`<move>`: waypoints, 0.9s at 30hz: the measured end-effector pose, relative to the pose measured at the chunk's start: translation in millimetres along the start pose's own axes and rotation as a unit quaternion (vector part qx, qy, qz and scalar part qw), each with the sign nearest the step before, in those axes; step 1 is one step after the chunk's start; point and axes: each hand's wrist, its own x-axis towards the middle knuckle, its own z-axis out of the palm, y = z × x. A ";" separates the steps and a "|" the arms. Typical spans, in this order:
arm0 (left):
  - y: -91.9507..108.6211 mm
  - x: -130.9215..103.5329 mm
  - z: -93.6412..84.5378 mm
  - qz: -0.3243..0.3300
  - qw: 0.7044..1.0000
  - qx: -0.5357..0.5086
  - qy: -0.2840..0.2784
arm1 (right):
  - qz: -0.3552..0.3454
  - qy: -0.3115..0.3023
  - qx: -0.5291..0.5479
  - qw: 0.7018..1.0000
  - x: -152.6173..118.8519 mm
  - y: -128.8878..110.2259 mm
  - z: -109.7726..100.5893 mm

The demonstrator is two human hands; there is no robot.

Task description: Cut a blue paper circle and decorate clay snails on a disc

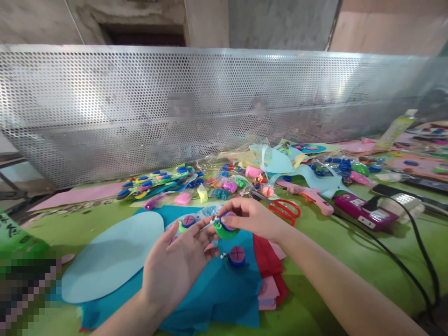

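My right hand (250, 217) pinches a small green clay figure (226, 229) with a purple top and tiny white eyes, held just above the blue sheet. My left hand (177, 266) is raised palm-up beside it, its fingertips touching the figure's left side. A second clay piece (237, 255), blue with a red crossed disc, lies on the teal felt sheet (224, 294) below. Another green and purple piece (186, 222) rests behind my left fingers.
A light blue oval sheet (112, 254) lies to the left, red and pink sheets (271, 270) to the right. Red-handled scissors (287, 208), a pink glue gun (310, 193), a magenta box (360, 211) with black cables, and several clay packets sit before the perforated metal screen (210, 102).
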 end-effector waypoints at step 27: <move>3.1 6.7 -8.3 -0.002 1.000 0.003 -0.022 | -0.042 -0.017 -0.001 0.999 5.3 4.9 -2.1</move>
